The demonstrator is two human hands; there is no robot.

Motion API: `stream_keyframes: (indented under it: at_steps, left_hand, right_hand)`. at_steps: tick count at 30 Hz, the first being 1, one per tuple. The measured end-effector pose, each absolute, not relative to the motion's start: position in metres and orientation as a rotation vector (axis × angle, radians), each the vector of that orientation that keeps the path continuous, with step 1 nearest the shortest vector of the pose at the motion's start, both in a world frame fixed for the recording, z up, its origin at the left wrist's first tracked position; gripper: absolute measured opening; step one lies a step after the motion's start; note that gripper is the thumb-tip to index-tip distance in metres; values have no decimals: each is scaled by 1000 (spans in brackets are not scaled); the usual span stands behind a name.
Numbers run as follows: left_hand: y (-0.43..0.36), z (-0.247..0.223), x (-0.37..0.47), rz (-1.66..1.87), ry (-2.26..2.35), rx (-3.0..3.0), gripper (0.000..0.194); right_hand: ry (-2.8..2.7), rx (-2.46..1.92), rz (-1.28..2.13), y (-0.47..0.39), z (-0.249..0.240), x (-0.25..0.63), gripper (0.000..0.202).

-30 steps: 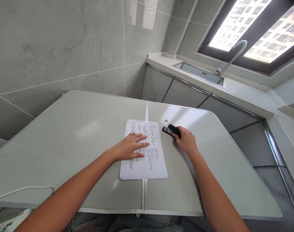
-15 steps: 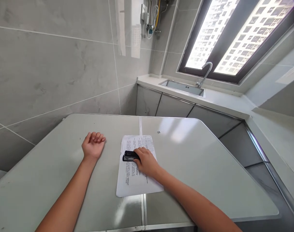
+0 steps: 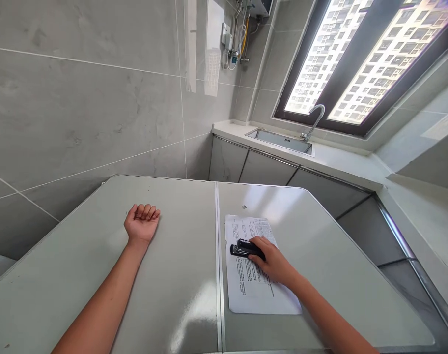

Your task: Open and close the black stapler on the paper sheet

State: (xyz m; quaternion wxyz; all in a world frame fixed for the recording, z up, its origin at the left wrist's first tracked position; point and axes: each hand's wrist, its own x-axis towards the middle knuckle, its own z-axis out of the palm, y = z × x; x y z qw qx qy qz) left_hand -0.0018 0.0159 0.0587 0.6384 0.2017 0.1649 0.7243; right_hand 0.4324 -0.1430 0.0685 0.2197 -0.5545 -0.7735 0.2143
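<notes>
My right hand (image 3: 270,258) is wrapped round the back end of a black stapler (image 3: 242,249). The stapler's jaw points left, with a gap between its upper arm and its base. It rests on printed sheets of paper (image 3: 255,295), which lie to the right of the table's middle seam; how many sheets there are I cannot tell. My left hand (image 3: 143,223) lies palm up on the left half of the table, its fingers loosely curled above a bare palm. It touches only the tabletop and is well apart from the paper.
Two tiny staple-like bits (image 3: 244,207) lie beyond the paper on the pale table (image 3: 180,255). A tiled wall (image 3: 84,118) borders the left side. Behind the table runs a counter (image 3: 342,157) with a sink (image 3: 279,140) and a tap (image 3: 314,123) under the window.
My right hand, the stapler and the paper have shifted right, from across the seam to its right side. The stapler's jaw shows a wider gap. My left hand stays in place.
</notes>
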Motion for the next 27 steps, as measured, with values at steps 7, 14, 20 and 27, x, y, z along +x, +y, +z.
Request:
stream_keyframes:
  at_steps: [7,14,20,27]
  left_hand:
    - [16,58,-2,1644,395,441,51]
    - [15,60,-1,1637,442,430,51]
    - [17,59,-2,1613,436,464,49]
    - [17,58,-1,1601,447,462,46]
  right_hand:
    - [-1904,-1626,565,-81,78,506,40]
    - [-1646,-2124,46,-35,22,553,34]
    - [-1778,-2008,18,-39,11,551,33]
    - [-1746,-1990,40,-41,16,554,33]
